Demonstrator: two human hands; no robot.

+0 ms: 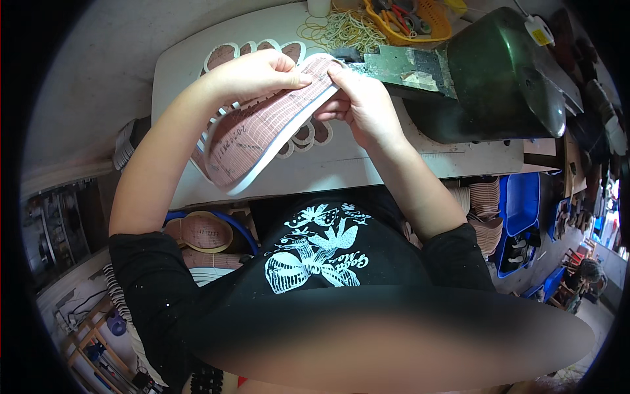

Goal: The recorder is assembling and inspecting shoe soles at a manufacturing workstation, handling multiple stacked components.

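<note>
Between both hands, above the worktable, a shoe insole (259, 134) is held at a slant. Its face is pinkish brown with fine lines and faint markings, and a white strip runs along its edge. My left hand (266, 73) grips the upper left edge, thumb lying on the face. At the upper right end, my right hand (364, 102) pinches the rim, thumb on top and fingers curled underneath. That end lies close to the narrow arm of a green sewing machine (410, 72). Behind and under the held piece, several similar insoles (223, 56) lie on the table, partly hidden.
The white worktable (328, 167) carries a tangle of yellowish cord (344, 31) and a yellow basket (430, 36) with tools. Stacked insoles (485, 203) and a blue bin (520, 197) stand lower right. More pieces (203, 233) sit in a blue-rimmed container by my left elbow.
</note>
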